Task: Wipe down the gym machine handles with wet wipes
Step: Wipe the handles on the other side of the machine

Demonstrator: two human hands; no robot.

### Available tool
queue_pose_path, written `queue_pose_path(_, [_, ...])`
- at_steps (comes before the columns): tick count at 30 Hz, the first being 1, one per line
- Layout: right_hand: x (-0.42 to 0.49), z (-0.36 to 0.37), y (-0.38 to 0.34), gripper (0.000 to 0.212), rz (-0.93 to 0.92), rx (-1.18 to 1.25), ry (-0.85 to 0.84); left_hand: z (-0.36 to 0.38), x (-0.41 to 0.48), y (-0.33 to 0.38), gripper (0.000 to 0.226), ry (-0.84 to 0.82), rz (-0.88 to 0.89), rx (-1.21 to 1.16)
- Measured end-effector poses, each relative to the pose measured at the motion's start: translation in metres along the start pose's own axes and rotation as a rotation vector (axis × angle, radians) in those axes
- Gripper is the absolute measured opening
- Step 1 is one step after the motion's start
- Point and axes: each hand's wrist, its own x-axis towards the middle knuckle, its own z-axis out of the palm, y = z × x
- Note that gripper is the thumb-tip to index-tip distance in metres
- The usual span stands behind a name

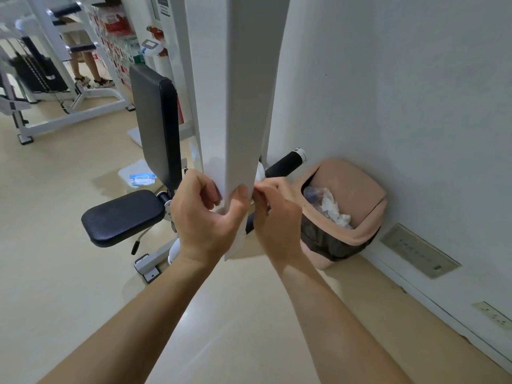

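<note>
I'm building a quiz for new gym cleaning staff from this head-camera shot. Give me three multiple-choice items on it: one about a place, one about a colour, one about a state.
1. Where does the wet wipes pack lie?
A. on the floor left of the seat
B. inside the bin
C. on the seat pad

2. What colour is the waste bin?
A. green
B. pink
C. blue

3. How is the left hand placed?
A. hanging free at the side
B. flat on the wall
C. closed around the white machine post

Key:
1 A, the pack sits on the floor, beyond the black seat pad.
2 B, the bin's shell is pink, with a dark liner and crumpled white wipes inside.
3 C, its fingers wrap the post's lower end, while the right hand works beside the post, below the black handle.
</note>
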Motion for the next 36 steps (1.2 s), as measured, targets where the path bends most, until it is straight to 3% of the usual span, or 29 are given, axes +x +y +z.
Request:
queue_pose_path(6, [0.052,-0.012,0.044,0.006,0.166,-0.173,0.144,0.000,0.000,-0.002,0.040,0.001,-0.033,0.019])
queue_pose_path(10, [0.051,-0.009,0.040,0.006,0.249,-0.147,0.212,0.000,0.001,-0.003,0.040,0.002,-0.023,0.014])
queue_pose_path(18, [-0.003,0.011,0.006,0.008,0.074,-0.022,0.100,-0.001,-0.001,-0.002,0.039,0.001,-0.017,0.017])
queue_pose_path(27, [0.043,0.000,0.027,0.006,0.524,0.087,0.393,0.000,-0.003,-0.001,0.039,-0.004,-0.039,0.020])
queue_pose_path(33, [-0.011,0.031,-0.023,0.011,0.745,0.327,0.301,0.000,-0.002,-0.001,0.037,0.001,-0.059,0.042])
queue_pose_path(36, [0.014,0.021,-0.016,0.009,0.955,0.442,0.375,0.000,-0.001,0.000,0.036,0.002,-0.076,0.037])
